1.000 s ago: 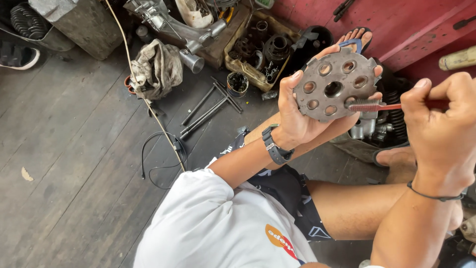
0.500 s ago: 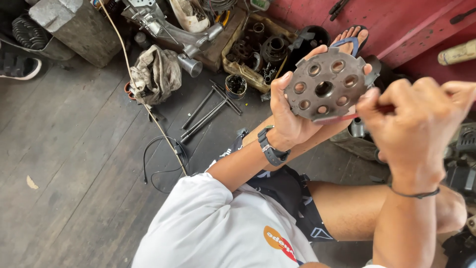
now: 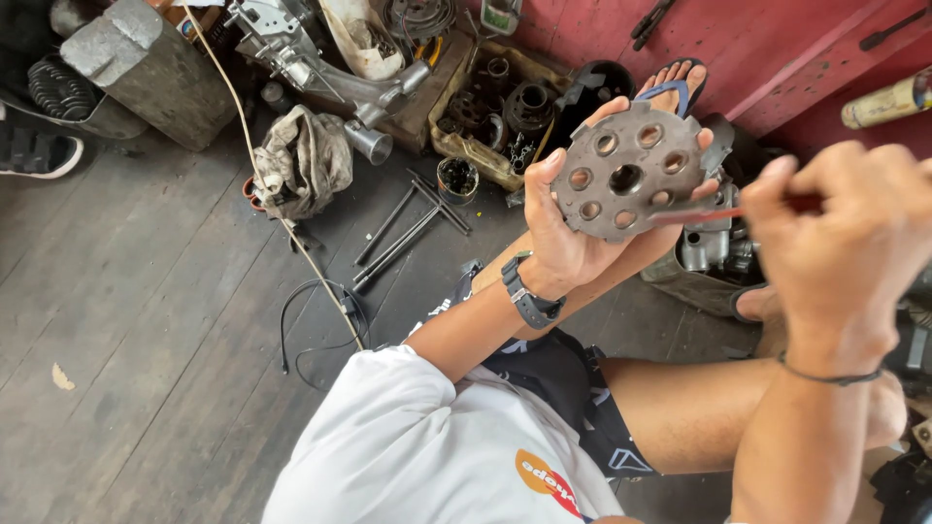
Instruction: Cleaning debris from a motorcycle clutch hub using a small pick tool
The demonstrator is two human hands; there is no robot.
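Metal disc (image 3: 626, 173) with round holes sits up in the left hand (image 3: 568, 238), grip wrapped round its lower rim, above the floor clutter. Looks heavy, rigid, probably greasy, so hold the edge. Right hand (image 3: 840, 243) pinches a thin red-handled tool (image 3: 718, 212) against it.

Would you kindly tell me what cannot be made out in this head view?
- Tool tip: the thin red-handled tool ends against the round perforated metal plate; its tip type is unclear.
- Tool handle: wrapped inside the right hand.
- Plate underside: covered by the left hand.
- Small parts in the tray: too small to identify.
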